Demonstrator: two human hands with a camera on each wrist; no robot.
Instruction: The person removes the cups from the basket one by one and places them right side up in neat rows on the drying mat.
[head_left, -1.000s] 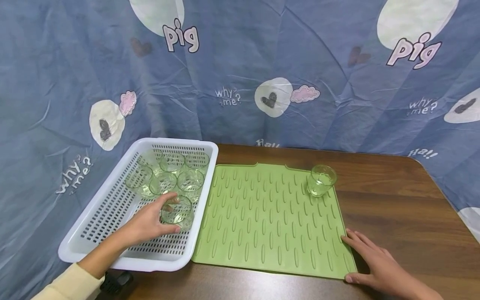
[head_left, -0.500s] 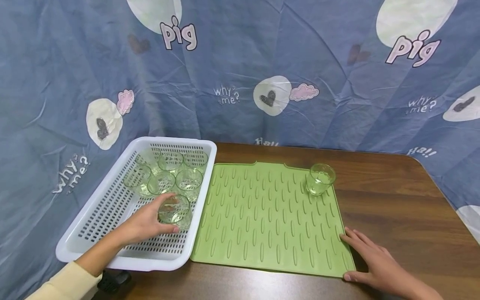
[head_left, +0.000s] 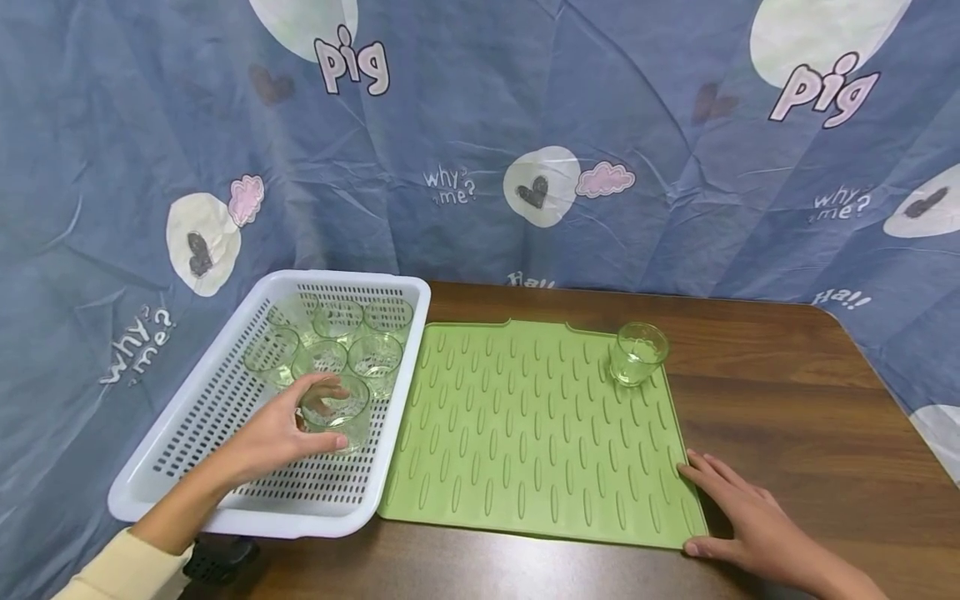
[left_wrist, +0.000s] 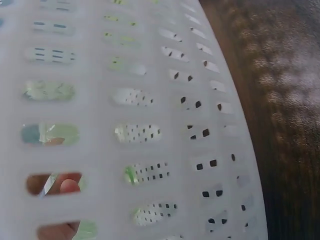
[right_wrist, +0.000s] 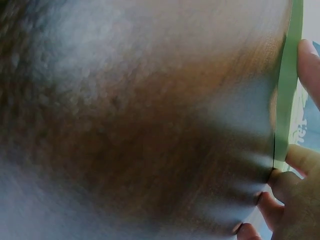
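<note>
My left hand (head_left: 273,429) grips a clear, green-tinted drinking glass (head_left: 347,429) between thumb and fingers, inside the white slotted basket (head_left: 135,492). Upright in the basket behind it stand several matching glasses (head_left: 375,360). Through the basket wall (left_wrist: 95,115) in the left wrist view, bits of fingers (left_wrist: 70,186) and green glass show. My right hand (head_left: 750,521) touches the right edge of a green ridged mat (head_left: 525,425), thumb at its front corner. In the right wrist view, the fingertips meet the mat's thin edge (right_wrist: 287,100). One more glass (head_left: 637,354) stands on the mat's back right corner.
A brown wooden table (head_left: 795,400) carries the basket at the left and the mat beside it. Behind hangs a blue printed curtain (head_left: 465,100). A black device (head_left: 217,562) is at the left wrist, by the basket's front.
My left hand and the glass in it have shifted slightly left and upward within the basket. My right hand keeps its place at the mat's edge. The head view has tilted a little.
</note>
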